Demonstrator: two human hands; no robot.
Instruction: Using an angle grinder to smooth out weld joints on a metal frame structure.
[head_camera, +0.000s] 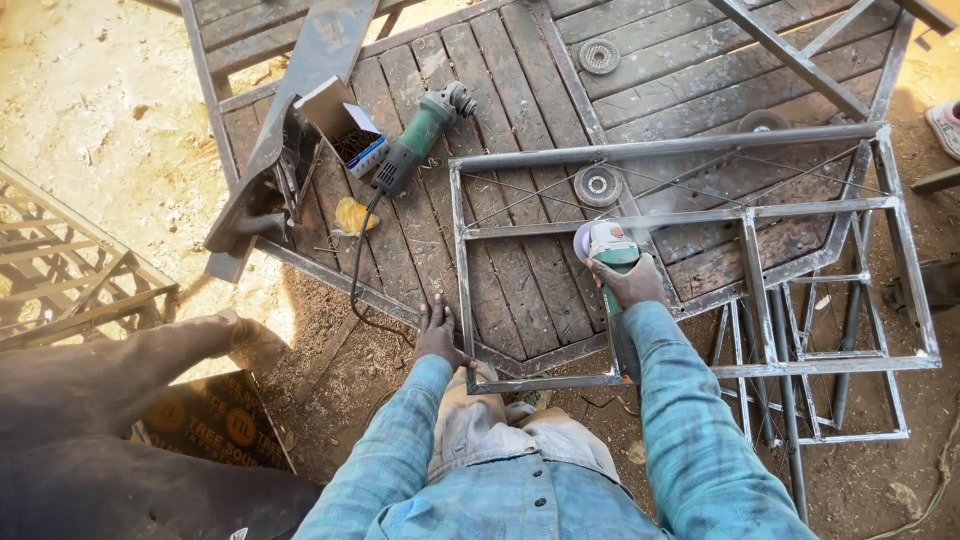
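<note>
Right hand (630, 282) fingers clamped round green angle grinder (610, 248), left hand (437, 335) fingers spread on metal frame (462, 260)

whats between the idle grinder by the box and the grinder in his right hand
In the head view, the metal frame's left upright and bare wooden planks separate the idle grinder from the held grinder.

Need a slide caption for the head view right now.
Right hand holds a green angle grinder against a welded steel frame, left hand bracing its corner.
</note>
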